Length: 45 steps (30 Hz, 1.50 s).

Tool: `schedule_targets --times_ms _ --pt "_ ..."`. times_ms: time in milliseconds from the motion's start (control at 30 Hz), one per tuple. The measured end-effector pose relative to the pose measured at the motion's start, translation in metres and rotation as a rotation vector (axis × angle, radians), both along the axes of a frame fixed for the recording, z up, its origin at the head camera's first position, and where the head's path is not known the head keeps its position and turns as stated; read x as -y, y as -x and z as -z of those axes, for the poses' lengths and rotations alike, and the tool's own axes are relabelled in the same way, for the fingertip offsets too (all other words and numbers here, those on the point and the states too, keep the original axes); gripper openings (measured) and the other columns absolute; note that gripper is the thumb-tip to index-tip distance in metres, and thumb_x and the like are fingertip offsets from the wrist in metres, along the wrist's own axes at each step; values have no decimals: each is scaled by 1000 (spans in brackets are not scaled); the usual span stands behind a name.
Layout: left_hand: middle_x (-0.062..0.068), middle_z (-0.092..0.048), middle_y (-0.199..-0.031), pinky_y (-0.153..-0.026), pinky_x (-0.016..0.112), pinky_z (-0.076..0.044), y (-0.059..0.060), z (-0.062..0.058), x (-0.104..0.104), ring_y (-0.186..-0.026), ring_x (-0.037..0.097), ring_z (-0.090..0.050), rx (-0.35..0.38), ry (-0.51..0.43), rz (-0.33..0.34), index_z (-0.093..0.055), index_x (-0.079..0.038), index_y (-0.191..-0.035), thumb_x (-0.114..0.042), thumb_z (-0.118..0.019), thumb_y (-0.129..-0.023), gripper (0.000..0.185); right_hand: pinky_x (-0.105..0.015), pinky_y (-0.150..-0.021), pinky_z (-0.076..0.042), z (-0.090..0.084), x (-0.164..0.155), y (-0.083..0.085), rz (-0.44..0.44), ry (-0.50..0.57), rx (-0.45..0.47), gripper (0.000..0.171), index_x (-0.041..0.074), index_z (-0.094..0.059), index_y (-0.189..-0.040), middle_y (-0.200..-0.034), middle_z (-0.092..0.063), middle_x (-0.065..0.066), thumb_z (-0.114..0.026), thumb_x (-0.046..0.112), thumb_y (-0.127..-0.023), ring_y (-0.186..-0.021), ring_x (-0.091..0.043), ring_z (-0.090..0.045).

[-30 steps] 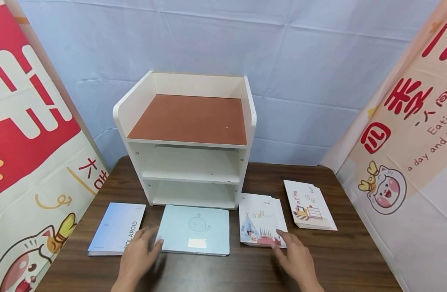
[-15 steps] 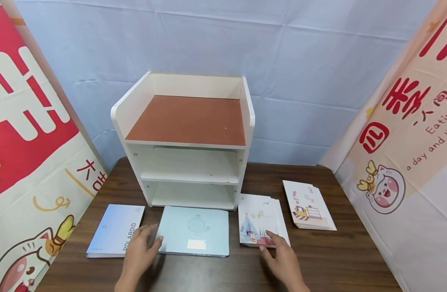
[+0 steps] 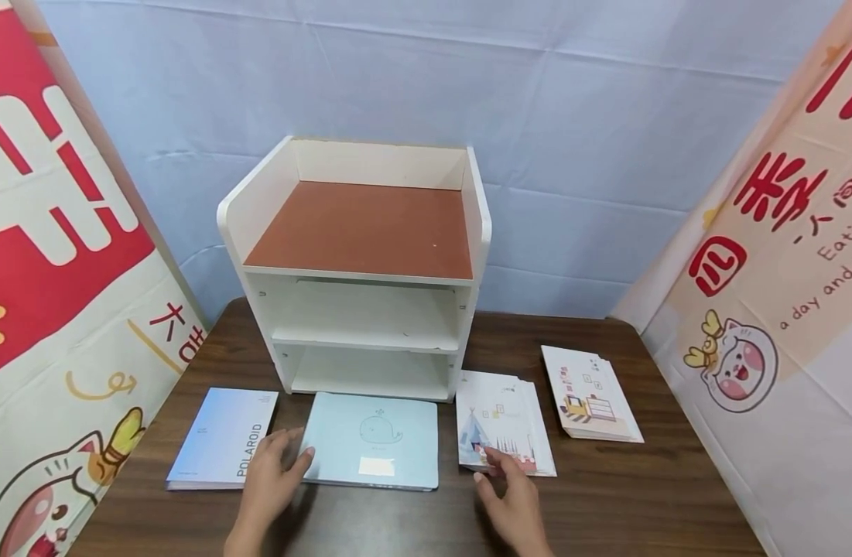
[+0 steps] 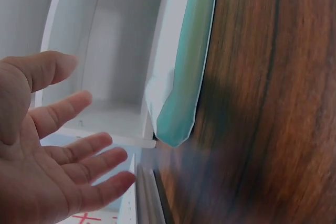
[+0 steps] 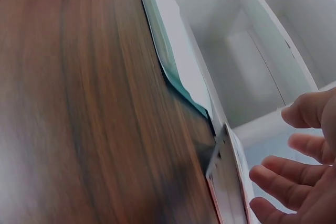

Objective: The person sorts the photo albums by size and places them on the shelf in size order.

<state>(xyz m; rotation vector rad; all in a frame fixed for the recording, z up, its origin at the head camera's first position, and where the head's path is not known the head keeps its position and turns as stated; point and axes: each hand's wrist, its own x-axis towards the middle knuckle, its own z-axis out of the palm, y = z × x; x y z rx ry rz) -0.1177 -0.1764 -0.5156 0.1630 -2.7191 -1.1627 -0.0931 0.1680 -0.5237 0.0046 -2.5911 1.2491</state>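
Left hand (image 3: 272, 478) stays spread at the light blue album's (image 3: 372, 439) left edge in the head view while the right hand (image 3: 511, 495), relaxed, has slid left along the card stack (image 3: 502, 418); both wrist views show spread fingers.

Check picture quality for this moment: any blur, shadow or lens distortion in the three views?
Head view: evenly lit, sharp, with slight wide-angle bending at the banners; soft shadow under the left hand on the table. Left wrist view: wood grain smeared, dark shadow beside the teal book. Right wrist view: table blurred, right hand soft at the frame edge.
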Motion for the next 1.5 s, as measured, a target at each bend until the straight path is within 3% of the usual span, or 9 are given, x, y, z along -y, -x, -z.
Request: schedule_targets --times_ms 167,367,700,967,1167,1400,1500 --pt "31 -47 -124 -91 57 -36 -2 3 -4 -116 45 -43 12 -31 4 -61 3 -116 -16 -70 -83 39 -37 -73 -51 0 8 -1 -24 94 74 34 4 -62 -114 -101 -64 -11 -70 5 -81 -87 -22 -62" --pt "28 -50 -121 -92 56 -35 -5 8 -8 -115 41 -44 -1 -37 -35 -61 3 -115 -14 -71 -81 39 -26 -69 -51 1 17 -3 -101 237 144 33 -3 -60 -113 -103 -62 -18 -68 7 -83 -87 -24 -62" --pt "28 -54 -115 -91 54 -35 -10 19 -10 -110 41 -47 -35 -81 -142 -54 9 -120 -9 -69 -80 47 -33 -79 -50 10 23 -4 -159 339 295 38 -11 -54 -117 -109 -58 -24 -65 7 -85 -97 -31 -59" --pt "29 -55 -116 -86 50 -43 -11 21 -11 -104 41 -54 91 -165 -225 -49 9 -125 -13 -65 -84 50 -40 -82 -49 10 32 -4 -147 532 404 48 -17 -42 -126 -119 -49 -34 -59 7 -89 -108 -40 -52" --pt "28 -55 -117 -82 47 -45 -9 24 -16 -99 36 -56 115 -171 -222 -49 9 -125 -14 -65 -83 50 -41 -81 -49 13 44 -2 -135 675 467 50 -19 -37 -127 -116 -51 -32 -57 5 -88 -105 -33 -54" --pt "30 -51 -122 -94 55 -34 -8 27 -23 -113 43 -46 151 -154 -237 -48 8 -127 -15 -65 -83 52 -39 -77 -50 12 59 2 -111 707 503 51 -18 -37 -125 -104 -57 -21 -58 4 -83 -88 -18 -56" --pt "30 -51 -121 -94 56 -32 -8 29 -25 -114 44 -45 140 -165 -259 -50 7 -125 -15 -65 -82 50 -37 -77 -50 11 60 2 -78 808 521 55 -17 -29 -130 -100 -56 -20 -55 2 -85 -85 -18 -56"
